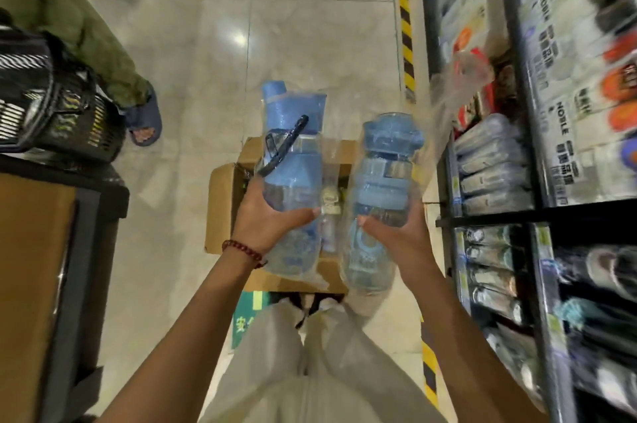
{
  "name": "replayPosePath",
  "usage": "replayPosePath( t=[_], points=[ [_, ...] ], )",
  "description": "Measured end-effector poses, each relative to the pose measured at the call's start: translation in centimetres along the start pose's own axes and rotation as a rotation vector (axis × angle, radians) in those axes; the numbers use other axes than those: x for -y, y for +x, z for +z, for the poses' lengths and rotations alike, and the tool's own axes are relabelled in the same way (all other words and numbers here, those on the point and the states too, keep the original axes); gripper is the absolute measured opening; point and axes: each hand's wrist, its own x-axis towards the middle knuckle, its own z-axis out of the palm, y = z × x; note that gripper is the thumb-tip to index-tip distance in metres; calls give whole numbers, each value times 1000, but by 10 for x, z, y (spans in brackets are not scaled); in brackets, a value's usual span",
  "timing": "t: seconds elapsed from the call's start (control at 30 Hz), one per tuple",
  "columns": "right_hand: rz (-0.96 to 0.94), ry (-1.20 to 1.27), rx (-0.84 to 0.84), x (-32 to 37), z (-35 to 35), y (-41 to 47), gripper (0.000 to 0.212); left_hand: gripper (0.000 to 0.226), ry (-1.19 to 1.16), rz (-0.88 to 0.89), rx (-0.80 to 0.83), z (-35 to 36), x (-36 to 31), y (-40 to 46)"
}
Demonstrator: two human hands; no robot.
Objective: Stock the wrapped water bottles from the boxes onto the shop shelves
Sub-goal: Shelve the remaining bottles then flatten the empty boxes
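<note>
Left hand [265, 219] grips one wrapped bottle [293, 181], right hand [396, 233] another bottle [382, 188], both pointing away over the box [224, 202]; shelves [499, 212] lie rightward, nearer the right hand.

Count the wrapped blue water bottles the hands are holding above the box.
2: one bottle in the left hand, one in the right hand. More may lie hidden in the cardboard box.
</note>
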Motion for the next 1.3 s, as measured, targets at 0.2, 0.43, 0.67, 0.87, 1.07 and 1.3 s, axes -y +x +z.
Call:
replayPosePath(
  t=[0.2, 0.43, 0.67, 0.87, 1.07, 1.3],
  points=[
    [-123, 2, -36, 24, -40, -56, 82, 67, 75, 53, 35, 3, -42, -46],
    [-198, 108, -65, 45, -61, -98, 59, 58, 160, 72, 52, 10, -65, -79],
    [-231, 185, -230, 45, -49, -128, 61, 87, 135, 151, 236, 0, -83, -63],
    [-218, 316, -502, 22, -9, -172, 67, 90, 256, 250, 428, -11, -92, -61],
    [-167, 468, -787, -25, 45, -233, 75, 68, 425, 302, 693, -15, -73, -73],
    [-123, 614, -1115, -71, 73, -297, 66, 101, 484, 305, 1010, 0, -54, -113]
  ],
)
